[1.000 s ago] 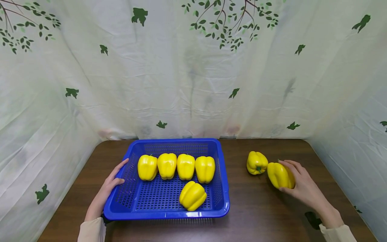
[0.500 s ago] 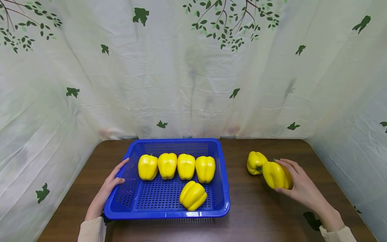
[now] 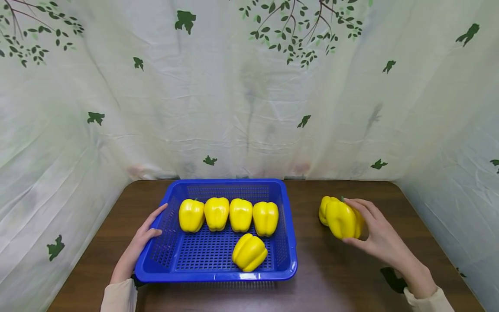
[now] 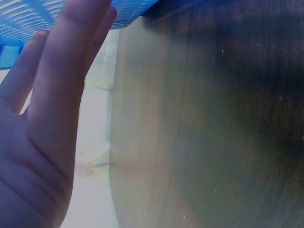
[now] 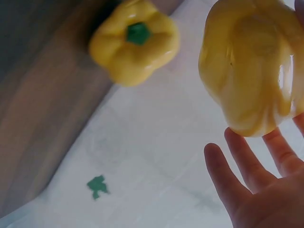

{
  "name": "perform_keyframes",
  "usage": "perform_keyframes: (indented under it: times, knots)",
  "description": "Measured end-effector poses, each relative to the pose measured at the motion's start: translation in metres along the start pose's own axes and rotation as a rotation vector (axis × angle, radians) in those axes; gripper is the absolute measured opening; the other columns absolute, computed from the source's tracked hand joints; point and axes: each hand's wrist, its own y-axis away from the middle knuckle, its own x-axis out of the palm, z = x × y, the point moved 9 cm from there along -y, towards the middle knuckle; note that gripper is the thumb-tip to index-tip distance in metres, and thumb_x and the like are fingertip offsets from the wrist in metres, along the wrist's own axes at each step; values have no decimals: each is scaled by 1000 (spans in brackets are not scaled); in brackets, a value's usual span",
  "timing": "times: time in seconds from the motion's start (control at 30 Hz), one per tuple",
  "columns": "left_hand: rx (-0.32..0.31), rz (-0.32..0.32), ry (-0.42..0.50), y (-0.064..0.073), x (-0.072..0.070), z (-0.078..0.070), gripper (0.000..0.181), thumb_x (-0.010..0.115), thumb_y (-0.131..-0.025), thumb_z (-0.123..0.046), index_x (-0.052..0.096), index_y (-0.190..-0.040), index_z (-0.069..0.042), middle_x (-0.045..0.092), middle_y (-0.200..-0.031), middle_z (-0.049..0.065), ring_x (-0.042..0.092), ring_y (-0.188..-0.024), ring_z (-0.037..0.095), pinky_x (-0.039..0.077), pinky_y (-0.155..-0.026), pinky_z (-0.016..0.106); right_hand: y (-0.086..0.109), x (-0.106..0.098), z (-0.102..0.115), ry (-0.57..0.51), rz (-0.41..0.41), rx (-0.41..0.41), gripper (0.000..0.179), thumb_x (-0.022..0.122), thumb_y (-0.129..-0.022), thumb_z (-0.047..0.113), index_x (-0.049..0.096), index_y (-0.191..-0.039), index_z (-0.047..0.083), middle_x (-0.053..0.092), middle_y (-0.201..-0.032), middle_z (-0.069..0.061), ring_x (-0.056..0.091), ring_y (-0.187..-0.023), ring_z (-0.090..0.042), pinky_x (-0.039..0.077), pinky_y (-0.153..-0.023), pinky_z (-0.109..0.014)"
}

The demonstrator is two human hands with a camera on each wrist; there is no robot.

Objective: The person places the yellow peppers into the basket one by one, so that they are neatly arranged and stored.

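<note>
My left hand (image 3: 138,245) rests on the left rim of a blue perforated plastic basket (image 3: 214,276), thumb and index finger extended over the edge. In the left wrist view, its fingers (image 4: 57,76) look straight against the basket's outer wall. My right hand (image 3: 383,236) holds a glossy yellow bell pepper (image 3: 340,220) between thumb and fingers. Behind it a second yellow bell pepper (image 3: 323,211) is partly hidden. In the right wrist view this second pepper (image 5: 135,52) shows its green stem on the table, apart from the held pepper (image 5: 251,66).
In the basket, several yellow bell peppers (image 3: 216,214) stand in a row toward the back, and one more pepper (image 3: 249,252) lies tilted near the front right. The brown wooden table (image 3: 315,268) ends at a pale leaf-printed curtain (image 3: 269,108).
My right hand has moved left and slightly up with the held pepper, which now covers much of the other pepper on the table. My left hand and the basket have stayed put.
</note>
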Motion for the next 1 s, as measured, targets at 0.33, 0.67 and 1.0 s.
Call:
perform_keyframes:
  times: [0.33,0.67,1.0]
  knots:
    - [-1,-5,0,-1,0,0,62,35,-96,-7,19,-154,-21,13,-154,17,33,-122,28,38,-88,26,-25,9,30,-114,-13,-16,91,90,-62,25,44,-139,11,42,-132,-12,38,-117,-30,40,-85,-54]
    - [-12,-6,4,0,0,0,62,35,-96,-8,18,-154,-23,9,-155,18,27,-126,39,37,-90,34,-49,33,63,-208,8,-58,90,89,-64,31,42,-139,10,43,-133,-6,38,-119,-25,37,-92,-50]
    - [-10,-9,-9,-1,-1,1,62,36,-96,-9,18,-154,-23,8,-155,19,26,-127,41,36,-91,40,-74,63,102,-277,75,-114,89,85,-69,38,39,-138,8,44,-134,-7,42,-118,-25,39,-95,-47]
